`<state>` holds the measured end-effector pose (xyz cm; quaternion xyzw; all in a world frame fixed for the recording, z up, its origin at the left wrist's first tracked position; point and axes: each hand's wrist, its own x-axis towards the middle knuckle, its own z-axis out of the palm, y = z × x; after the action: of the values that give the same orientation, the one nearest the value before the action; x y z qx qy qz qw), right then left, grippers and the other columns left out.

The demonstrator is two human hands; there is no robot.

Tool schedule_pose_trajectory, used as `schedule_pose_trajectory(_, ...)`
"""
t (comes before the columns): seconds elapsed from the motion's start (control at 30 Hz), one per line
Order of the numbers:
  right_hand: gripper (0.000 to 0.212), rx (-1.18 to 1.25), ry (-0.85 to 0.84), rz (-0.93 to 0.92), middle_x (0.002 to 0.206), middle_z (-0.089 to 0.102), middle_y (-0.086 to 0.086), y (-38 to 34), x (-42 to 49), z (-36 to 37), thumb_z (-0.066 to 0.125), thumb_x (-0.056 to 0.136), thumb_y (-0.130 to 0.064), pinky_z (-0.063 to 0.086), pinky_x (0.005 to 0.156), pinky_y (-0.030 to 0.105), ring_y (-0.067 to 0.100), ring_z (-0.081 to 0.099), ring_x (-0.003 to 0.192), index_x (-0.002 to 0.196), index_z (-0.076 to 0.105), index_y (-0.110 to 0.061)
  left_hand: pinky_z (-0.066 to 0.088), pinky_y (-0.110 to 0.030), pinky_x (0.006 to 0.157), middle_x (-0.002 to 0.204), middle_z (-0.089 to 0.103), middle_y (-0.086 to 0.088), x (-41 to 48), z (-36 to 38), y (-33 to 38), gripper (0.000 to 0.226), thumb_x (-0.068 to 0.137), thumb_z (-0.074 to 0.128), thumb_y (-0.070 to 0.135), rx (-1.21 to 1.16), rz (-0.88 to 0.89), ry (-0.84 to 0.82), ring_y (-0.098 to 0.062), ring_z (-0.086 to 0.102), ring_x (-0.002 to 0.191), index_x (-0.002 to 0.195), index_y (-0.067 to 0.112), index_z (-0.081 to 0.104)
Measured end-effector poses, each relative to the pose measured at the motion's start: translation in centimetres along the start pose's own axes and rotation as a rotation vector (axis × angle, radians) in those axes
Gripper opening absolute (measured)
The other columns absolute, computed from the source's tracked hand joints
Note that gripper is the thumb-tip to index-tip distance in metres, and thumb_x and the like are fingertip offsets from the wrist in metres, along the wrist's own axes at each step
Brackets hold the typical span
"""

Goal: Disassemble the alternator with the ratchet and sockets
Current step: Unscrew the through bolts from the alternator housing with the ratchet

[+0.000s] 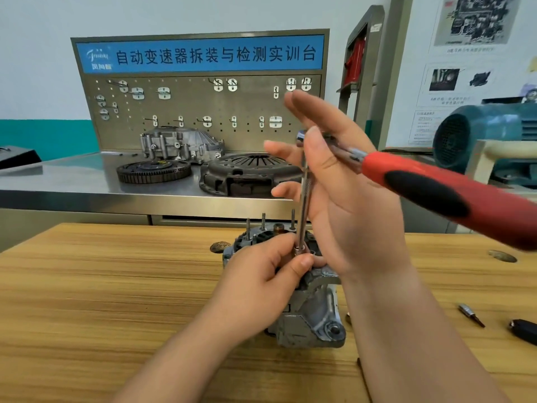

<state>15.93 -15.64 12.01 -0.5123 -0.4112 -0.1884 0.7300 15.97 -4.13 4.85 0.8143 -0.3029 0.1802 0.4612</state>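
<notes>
A grey metal alternator [308, 318] stands on the wooden bench, with several long bolts sticking up from its top. A ratchet with a red and black handle [430, 187] carries a long thin extension bar [304, 193] that runs down to a socket [297, 251] on the alternator's top. My left hand [258, 280] pinches the socket and the bar's lower end between thumb and fingers. My right hand [340, 184] holds the ratchet head with the thumb pressed on it, the other fingers spread straight.
On the wooden bench [101, 286] at the right lie a loose bit [472, 315] and a black tool part [523, 330]. Behind stands a steel bench with a clutch cover [250, 173], a flywheel [154, 170], a housing and a pegboard. A green motor [479, 135] sits far right.
</notes>
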Motion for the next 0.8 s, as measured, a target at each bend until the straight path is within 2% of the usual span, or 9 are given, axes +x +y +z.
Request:
schedule_pose_trajectory(0.1, 0.028, 0.135, 0.042, 0.066, 0.131, 0.06, -0.004, 0.3, -0.1, 0.2, 0.041, 0.098, -0.033, 0.053, 0.057, 0.024, 0.021, 0.071, 0.087, 0.12, 0.058, -0.029, 0.047, -0.033, 0.061, 0.071, 0.064, 0.02, 0.0, -0.4, -0.1, 0.018, 0.089, 0.048, 0.04, -0.048, -0.01, -0.028, -0.005, 0.057, 0.065, 0.086, 0.035, 0.065)
schedule_pose_trajectory(0.23, 0.051, 0.215, 0.051, 0.249, 0.113, 0.072, 0.005, 0.6, -0.2, 0.5, 0.026, 0.097, -0.049, 0.052, 0.053, 0.026, 0.023, 0.071, 0.071, 0.13, 0.049, -0.018, 0.051, -0.043, 0.072, 0.079, 0.067, 0.004, -0.1, -0.7, -0.4, 0.028, 0.088, 0.047, 0.042, -0.039, -0.014, -0.034, -0.015, 0.062, 0.076, 0.09, 0.019, 0.064)
schedule_pose_trajectory(0.3, 0.043, 0.136, 0.095, 0.187, 0.114, 0.071, 0.002, 0.7, -0.4, 0.7, 0.035, 0.096, -0.047, 0.052, 0.053, 0.024, 0.019, 0.071, 0.074, 0.127, 0.052, -0.024, 0.05, -0.047, 0.072, 0.08, 0.067, -0.005, 0.0, -0.4, -0.4, 0.033, 0.087, 0.047, 0.041, -0.014, -0.016, -0.015, -0.022, 0.062, 0.077, 0.091, 0.013, 0.064)
schedule_pose_trajectory(0.37, 0.029, 0.023, 0.121, 0.035, 0.123, 0.066, -0.001, 0.5, -0.6, 1.0, 0.045, 0.095, -0.034, 0.052, 0.055, 0.022, 0.016, 0.07, 0.082, 0.122, 0.055, -0.033, 0.051, -0.045, 0.068, 0.076, 0.065, -0.005, 0.0, 0.0, -0.4, 0.03, 0.085, 0.046, 0.043, 0.0, -0.027, 0.016, -0.022, 0.06, 0.071, 0.088, 0.018, 0.063)
schedule_pose_trajectory(0.47, 0.031, -0.071, 0.1, -0.11, 0.135, 0.056, -0.008, 0.3, -0.3, 0.8, 0.05, 0.094, -0.019, 0.054, 0.058, 0.021, 0.015, 0.071, 0.088, 0.119, 0.055, -0.037, 0.049, -0.045, 0.064, 0.069, 0.062, -0.003, 0.1, 0.3, -0.4, 0.034, 0.079, 0.044, 0.05, 0.022, -0.029, 0.064, -0.018, 0.055, 0.064, 0.084, 0.021, 0.061)
schedule_pose_trajectory(0.57, 0.031, 0.053, 0.052, 0.003, 0.141, 0.053, -0.004, 0.5, -0.3, 0.9, 0.043, 0.096, -0.029, 0.055, 0.058, 0.022, 0.018, 0.073, 0.081, 0.125, 0.05, -0.037, 0.049, -0.05, 0.065, 0.074, 0.063, -0.009, 0.0, 0.1, -0.5, 0.045, 0.083, 0.042, 0.054, 0.005, -0.011, 0.024, -0.026, 0.058, 0.069, 0.089, 0.014, 0.062)
schedule_pose_trajectory(0.7, 0.045, 0.164, 0.087, 0.189, 0.111, 0.072, 0.003, 0.9, -0.5, 0.9, 0.034, 0.093, -0.051, 0.054, 0.052, 0.024, 0.02, 0.071, 0.066, 0.126, 0.049, -0.025, 0.05, -0.05, 0.071, 0.08, 0.065, -0.009, -0.1, -0.3, -0.5, 0.045, 0.084, 0.04, 0.056, -0.035, -0.04, 0.007, -0.025, 0.061, 0.076, 0.089, 0.017, 0.061)
schedule_pose_trajectory(0.8, 0.03, 0.078, 0.128, 0.12, 0.114, 0.07, 0.005, 1.2, -0.6, 1.2, 0.047, 0.093, -0.042, 0.053, 0.051, 0.022, 0.018, 0.072, 0.072, 0.121, 0.055, -0.034, 0.049, -0.048, 0.068, 0.075, 0.065, -0.006, 0.0, 0.1, -0.4, 0.037, 0.087, 0.043, 0.044, 0.019, -0.043, 0.053, -0.022, 0.06, 0.071, 0.085, 0.012, 0.061)
